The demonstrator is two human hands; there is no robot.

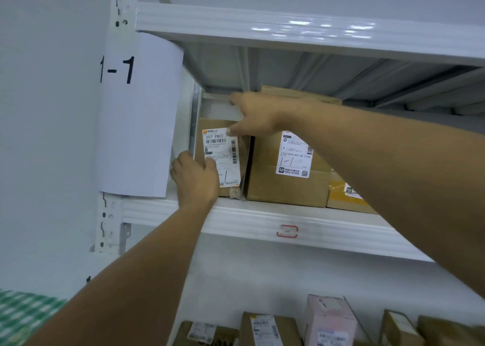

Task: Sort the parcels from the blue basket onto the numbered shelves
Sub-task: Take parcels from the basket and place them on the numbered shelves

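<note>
A narrow brown parcel [223, 159] with a white label reading "507 P802" stands upright at the left end of the white shelf [249, 219], beside the paper sign marked "1-1" [136, 114]. My left hand [195, 179] grips its lower left edge, thumb across the label. My right hand [256, 114] holds its top, fingers over the upper edge and thumb on the label's corner. The parcel touches a larger brown box [286, 177] on its right. The blue basket is out of view.
A flat brown parcel [301, 95] lies on the larger box, and a yellow-brown parcel [343, 196] sits further right. The shelf below holds several parcels, among them a pink box [330, 319]. A white upright post [123, 7] stands at the left.
</note>
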